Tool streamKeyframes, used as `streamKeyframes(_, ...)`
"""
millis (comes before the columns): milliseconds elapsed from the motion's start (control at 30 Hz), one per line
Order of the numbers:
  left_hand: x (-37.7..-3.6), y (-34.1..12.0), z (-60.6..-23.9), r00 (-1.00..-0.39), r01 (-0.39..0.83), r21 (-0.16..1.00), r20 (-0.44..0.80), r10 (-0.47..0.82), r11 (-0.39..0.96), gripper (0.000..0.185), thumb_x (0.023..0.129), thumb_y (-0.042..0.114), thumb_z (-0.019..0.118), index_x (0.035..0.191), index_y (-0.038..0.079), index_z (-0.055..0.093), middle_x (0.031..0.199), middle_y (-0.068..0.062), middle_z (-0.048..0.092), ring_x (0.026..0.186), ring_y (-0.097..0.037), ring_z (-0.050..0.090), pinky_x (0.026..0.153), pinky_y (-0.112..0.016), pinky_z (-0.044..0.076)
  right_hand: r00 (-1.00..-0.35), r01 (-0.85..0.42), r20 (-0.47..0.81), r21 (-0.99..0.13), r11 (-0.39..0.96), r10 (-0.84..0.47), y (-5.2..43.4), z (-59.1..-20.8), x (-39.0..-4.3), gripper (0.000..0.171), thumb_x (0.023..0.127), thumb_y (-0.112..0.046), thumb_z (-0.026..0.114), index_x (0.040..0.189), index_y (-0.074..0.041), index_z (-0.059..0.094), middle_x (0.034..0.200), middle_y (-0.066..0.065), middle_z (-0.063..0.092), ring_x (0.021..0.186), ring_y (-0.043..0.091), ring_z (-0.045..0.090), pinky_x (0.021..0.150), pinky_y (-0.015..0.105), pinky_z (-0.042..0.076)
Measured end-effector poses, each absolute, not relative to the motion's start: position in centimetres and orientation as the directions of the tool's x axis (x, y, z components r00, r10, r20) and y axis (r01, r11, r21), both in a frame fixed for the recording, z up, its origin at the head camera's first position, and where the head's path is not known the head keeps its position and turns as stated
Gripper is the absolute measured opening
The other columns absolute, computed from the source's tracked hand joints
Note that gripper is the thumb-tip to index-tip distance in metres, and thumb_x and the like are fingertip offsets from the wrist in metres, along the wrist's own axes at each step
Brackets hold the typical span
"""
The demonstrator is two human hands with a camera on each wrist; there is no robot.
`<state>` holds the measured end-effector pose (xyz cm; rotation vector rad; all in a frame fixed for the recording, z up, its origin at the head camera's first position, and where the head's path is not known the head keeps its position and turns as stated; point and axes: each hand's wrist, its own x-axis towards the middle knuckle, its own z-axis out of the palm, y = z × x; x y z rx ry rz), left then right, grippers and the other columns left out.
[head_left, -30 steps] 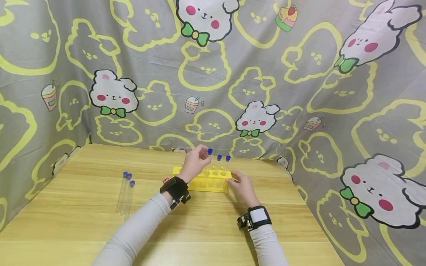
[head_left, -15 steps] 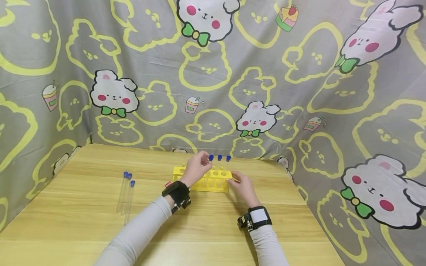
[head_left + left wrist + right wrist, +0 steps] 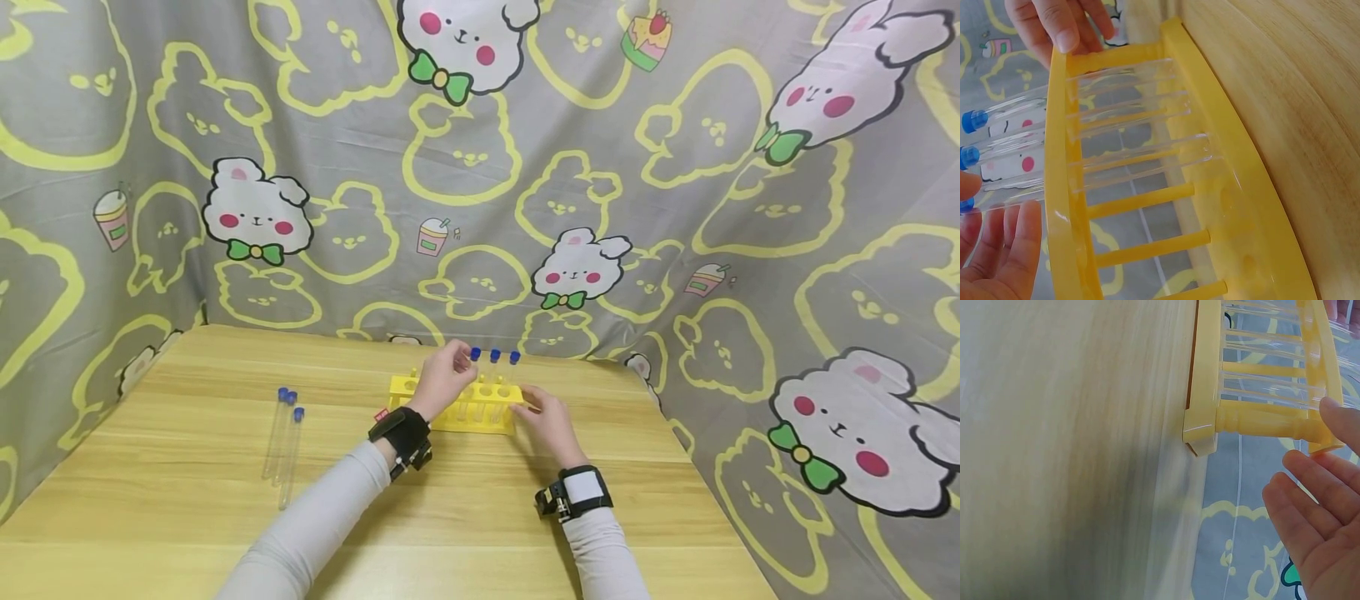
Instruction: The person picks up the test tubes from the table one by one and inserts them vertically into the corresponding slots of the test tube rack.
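Three tubes: my left hand (image 3: 444, 375) has lowered the clear, blue-capped tube (image 3: 474, 357) into the rack (image 3: 480, 414), fingers pinching it.
Right hand (image 3: 546, 419): fingers straight, steadying the rack's end at frame centre.

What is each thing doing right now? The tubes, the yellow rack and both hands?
Yellow rack: upright on the table, three capped tubes standing in it.
Tube at left hand: in the rack, blue cap on, fingertips pinching its top.
Other two rack tubes: upright, capped, untouched.
Loose tubes: lying flat on the table, capped.
Left hand: pinching the tube.
Right hand: fingers resting on the rack's end.
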<state>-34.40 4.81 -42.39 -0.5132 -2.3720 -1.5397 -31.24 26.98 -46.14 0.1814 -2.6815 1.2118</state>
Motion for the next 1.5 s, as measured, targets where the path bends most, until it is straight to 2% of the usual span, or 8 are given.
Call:
streamKeyframes(433, -34.4, 4.7, -42.4, -0.917, 0.399, 0.836, 0.375, 0.138, 0.376, 0.029, 0.087, 0.015, 0.068, 0.113, 0.007, 0.060, 0.097, -0.007, 0.064, 0.086, -0.019, 0.065, 0.074, -0.031, 0.055, -0.971, -0.202, 0.234, -0.723, 0.661, -0.040, 27.0, -46.3, -31.3, 0.052, 0.088, -0.023, 0.070, 0.132, 0.001, 0.056, 0.134, 0.022, 0.058, 0.121, 0.036, 0.059, 0.098, 0.044, 0.051)
streamKeyframes(700, -33.8, 2.4, -41.8, -0.923, 0.384, 0.845, 0.362, 0.131, 0.371, 0.034, 0.086, 0.014, 0.069, 0.117, 0.007, 0.059, 0.103, -0.012, 0.064, 0.090, -0.024, 0.065, 0.073, -0.033, 0.056, -0.970, -0.201, 0.239, -0.720, 0.664, -0.035, 27.0, -46.2, -31.2, 0.051, 0.088, -0.023, 0.071, 0.131, -0.001, 0.057, 0.133, 0.022, 0.059, 0.120, 0.036, 0.060, 0.097, 0.043, 0.052)
streamKeyframes(1067, -32.6, -6.5, -42.6, -0.929, 0.353, 0.793, 0.359, 0.086, 0.497, 0.040, 0.085, 0.013, 0.070, 0.121, 0.005, 0.057, 0.107, -0.019, 0.065, 0.091, -0.028, 0.066, 0.078, -0.040, 0.057, -0.969, -0.209, 0.241, -0.705, 0.678, -0.048, 27.0, -46.0, -31.1, 0.052, 0.088, -0.023, 0.070, 0.133, 0.000, 0.056, 0.135, 0.022, 0.058, 0.121, 0.037, 0.059, 0.098, 0.045, 0.050)
streamKeyframes(1333, -31.5, -13.9, -42.7, -0.940, 0.287, 0.749, 0.342, 0.024, 0.597, 0.041, 0.089, 0.017, 0.065, 0.124, 0.000, 0.054, 0.109, -0.022, 0.064, 0.095, -0.034, 0.066, 0.078, -0.045, 0.056, -0.973, -0.194, 0.226, -0.708, 0.679, -0.043, 27.1, -45.9, -31.2, 0.052, 0.089, -0.024, 0.069, 0.133, 0.000, 0.056, 0.137, 0.020, 0.057, 0.124, 0.037, 0.057, 0.099, 0.045, 0.050)
streamKeyframes(1500, -30.5, -17.1, -43.0, -0.940, 0.265, 0.731, 0.340, 0.001, 0.629, 0.041, 0.090, 0.015, 0.063, 0.124, -0.004, 0.052, 0.106, -0.025, 0.062, 0.094, -0.036, 0.065, 0.076, -0.042, 0.054, -0.969, -0.210, 0.244, -0.699, 0.684, -0.048, 26.8, -46.0, -31.2, 0.050, 0.089, -0.023, 0.070, 0.131, 0.000, 0.057, 0.134, 0.021, 0.058, 0.121, 0.037, 0.059, 0.097, 0.045, 0.051)
